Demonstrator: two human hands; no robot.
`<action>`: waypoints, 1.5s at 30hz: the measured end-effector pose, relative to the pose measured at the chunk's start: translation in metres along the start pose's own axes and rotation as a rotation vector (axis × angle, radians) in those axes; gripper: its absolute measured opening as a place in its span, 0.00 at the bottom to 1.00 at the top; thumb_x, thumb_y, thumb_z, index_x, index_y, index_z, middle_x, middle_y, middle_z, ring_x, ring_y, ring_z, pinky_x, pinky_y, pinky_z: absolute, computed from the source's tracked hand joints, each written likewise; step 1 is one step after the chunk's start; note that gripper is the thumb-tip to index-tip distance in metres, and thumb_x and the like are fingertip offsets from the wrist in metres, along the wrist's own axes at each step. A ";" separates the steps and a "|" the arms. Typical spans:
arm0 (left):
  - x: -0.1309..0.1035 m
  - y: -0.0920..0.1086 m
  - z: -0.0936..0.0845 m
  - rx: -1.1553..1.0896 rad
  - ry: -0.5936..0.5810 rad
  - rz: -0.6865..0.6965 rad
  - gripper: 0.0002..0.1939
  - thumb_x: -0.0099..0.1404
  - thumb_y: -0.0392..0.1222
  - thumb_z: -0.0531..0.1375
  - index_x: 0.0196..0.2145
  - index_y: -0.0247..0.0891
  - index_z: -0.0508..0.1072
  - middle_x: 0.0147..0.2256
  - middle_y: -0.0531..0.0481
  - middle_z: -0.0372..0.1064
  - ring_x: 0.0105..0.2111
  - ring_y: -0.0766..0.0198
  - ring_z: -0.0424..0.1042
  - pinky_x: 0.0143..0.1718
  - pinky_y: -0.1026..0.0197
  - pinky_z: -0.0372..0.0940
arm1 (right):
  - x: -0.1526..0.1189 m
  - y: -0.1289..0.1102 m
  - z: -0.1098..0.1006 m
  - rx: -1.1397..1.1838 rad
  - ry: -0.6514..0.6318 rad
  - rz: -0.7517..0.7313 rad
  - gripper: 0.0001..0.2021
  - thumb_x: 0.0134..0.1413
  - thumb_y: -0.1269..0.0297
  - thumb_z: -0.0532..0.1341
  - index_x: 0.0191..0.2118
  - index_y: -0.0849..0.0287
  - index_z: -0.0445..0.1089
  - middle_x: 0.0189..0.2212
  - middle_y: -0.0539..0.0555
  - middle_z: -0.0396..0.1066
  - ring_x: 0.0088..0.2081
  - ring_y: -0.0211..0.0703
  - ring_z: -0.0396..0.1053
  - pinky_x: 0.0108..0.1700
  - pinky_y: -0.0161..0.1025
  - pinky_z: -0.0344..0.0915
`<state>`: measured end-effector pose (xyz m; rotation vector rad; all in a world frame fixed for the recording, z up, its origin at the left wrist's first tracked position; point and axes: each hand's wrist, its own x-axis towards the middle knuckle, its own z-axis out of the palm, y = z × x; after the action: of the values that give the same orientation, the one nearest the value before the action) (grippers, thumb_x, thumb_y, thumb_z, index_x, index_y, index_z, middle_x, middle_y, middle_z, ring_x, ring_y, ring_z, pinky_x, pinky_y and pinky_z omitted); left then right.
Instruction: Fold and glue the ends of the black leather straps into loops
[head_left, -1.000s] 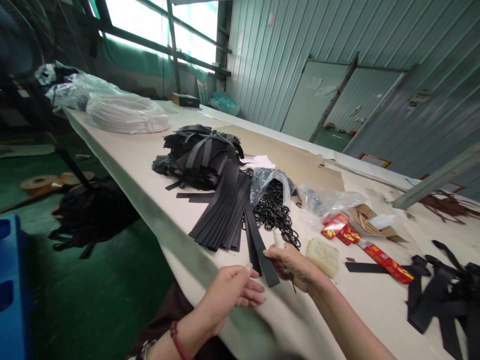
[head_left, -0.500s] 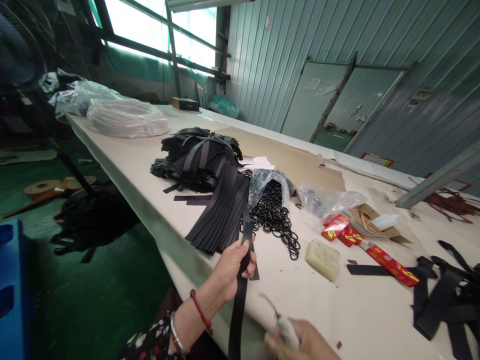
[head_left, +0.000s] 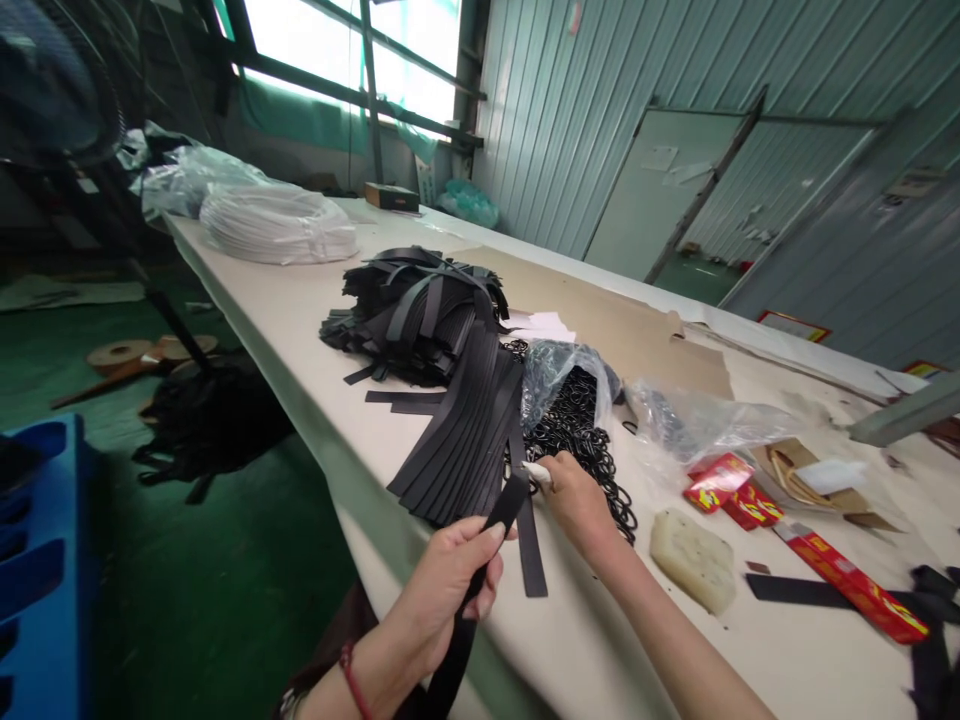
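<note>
On the long table, beside the fanned strap stack, the left hand is still pinched shut on one black strap, now lifted, while the right hand, closed round a white-handled tool, has moved up to the ring pile.

The left hand is raised at the lower middle of the view, forearm rising from the bottom edge, with a red bead band at the wrist. Its fingers are curled and the thumb pressed down in a closed pinch. The right hand reaches forward on an outstretched bare forearm, knuckles up, fingers bunched closed at the front.
</note>
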<state>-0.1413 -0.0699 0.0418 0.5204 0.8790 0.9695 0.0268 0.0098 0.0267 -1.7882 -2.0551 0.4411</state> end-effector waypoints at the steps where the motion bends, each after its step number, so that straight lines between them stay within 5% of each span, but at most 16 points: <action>1: 0.000 0.000 -0.001 -0.006 0.007 0.003 0.13 0.53 0.46 0.63 0.29 0.31 0.70 0.15 0.57 0.62 0.11 0.75 0.57 0.13 0.71 0.44 | 0.000 0.000 0.000 -0.010 -0.002 -0.012 0.08 0.51 0.73 0.53 0.28 0.54 0.67 0.28 0.49 0.58 0.28 0.38 0.58 0.27 0.34 0.47; 4: -0.001 0.002 -0.001 -0.028 0.006 0.017 0.13 0.52 0.45 0.64 0.28 0.32 0.69 0.24 0.48 0.70 0.20 0.69 0.67 0.20 0.68 0.56 | 0.000 0.001 -0.002 -0.004 -0.002 -0.018 0.07 0.49 0.74 0.55 0.28 0.55 0.65 0.30 0.49 0.57 0.28 0.38 0.57 0.27 0.34 0.47; 10: -0.010 0.006 0.001 -0.041 0.018 -0.016 0.22 0.57 0.54 0.59 0.38 0.31 0.70 0.21 0.55 0.60 0.17 0.74 0.53 0.18 0.68 0.42 | -0.014 0.005 -0.020 0.190 0.031 0.106 0.04 0.51 0.67 0.55 0.26 0.56 0.60 0.30 0.51 0.57 0.31 0.42 0.59 0.32 0.37 0.56; 13: -0.015 0.005 0.005 0.019 -0.016 -0.005 0.24 0.59 0.58 0.54 0.34 0.31 0.71 0.21 0.56 0.54 0.18 0.72 0.49 0.20 0.66 0.42 | -0.037 -0.004 -0.035 0.380 -0.015 0.193 0.08 0.54 0.60 0.53 0.28 0.57 0.59 0.29 0.52 0.61 0.30 0.42 0.62 0.31 0.39 0.62; 16: -0.023 0.002 0.011 0.146 -0.094 0.074 0.15 0.58 0.50 0.59 0.27 0.34 0.67 0.19 0.59 0.51 0.19 0.71 0.46 0.21 0.66 0.43 | -0.067 -0.022 -0.051 0.606 -0.088 0.242 0.14 0.54 0.52 0.53 0.30 0.58 0.60 0.31 0.54 0.66 0.34 0.43 0.66 0.32 0.40 0.67; 21: -0.038 -0.005 0.026 0.419 -0.166 0.114 0.13 0.59 0.46 0.57 0.23 0.38 0.60 0.18 0.59 0.54 0.20 0.70 0.50 0.22 0.67 0.48 | -0.111 -0.044 -0.070 1.123 -0.189 0.346 0.15 0.48 0.52 0.62 0.27 0.59 0.62 0.37 0.52 0.69 0.34 0.38 0.66 0.35 0.36 0.67; 25: -0.048 -0.007 0.034 0.663 -0.153 0.210 0.12 0.60 0.45 0.55 0.23 0.37 0.62 0.18 0.60 0.50 0.20 0.70 0.50 0.21 0.67 0.47 | -0.128 -0.042 -0.077 1.047 -0.196 0.353 0.15 0.49 0.51 0.61 0.27 0.60 0.63 0.29 0.50 0.70 0.27 0.34 0.67 0.32 0.34 0.64; 32: -0.055 -0.014 0.043 0.961 -0.249 0.478 0.10 0.63 0.38 0.51 0.28 0.36 0.71 0.25 0.53 0.65 0.26 0.66 0.63 0.29 0.66 0.56 | -0.139 -0.037 -0.070 0.878 -0.104 0.332 0.15 0.45 0.54 0.63 0.28 0.58 0.59 0.20 0.46 0.66 0.22 0.37 0.66 0.24 0.34 0.64; 40: -0.048 -0.014 0.047 0.581 -0.255 0.187 0.09 0.59 0.42 0.54 0.26 0.35 0.66 0.22 0.56 0.58 0.25 0.68 0.55 0.27 0.66 0.53 | -0.142 -0.042 -0.063 1.068 -0.020 0.503 0.23 0.43 0.48 0.63 0.39 0.62 0.63 0.19 0.50 0.70 0.21 0.39 0.69 0.26 0.37 0.67; 45: -0.046 -0.008 0.040 0.437 -0.268 0.024 0.07 0.58 0.42 0.55 0.29 0.35 0.64 0.21 0.58 0.54 0.22 0.70 0.49 0.23 0.67 0.47 | -0.139 -0.040 -0.063 1.129 -0.089 0.559 0.17 0.40 0.54 0.67 0.29 0.64 0.67 0.23 0.53 0.72 0.24 0.37 0.68 0.29 0.35 0.66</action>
<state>-0.1164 -0.1139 0.0765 1.0114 0.8430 0.7059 0.0383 -0.1344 0.0904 -1.5000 -0.8762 1.4767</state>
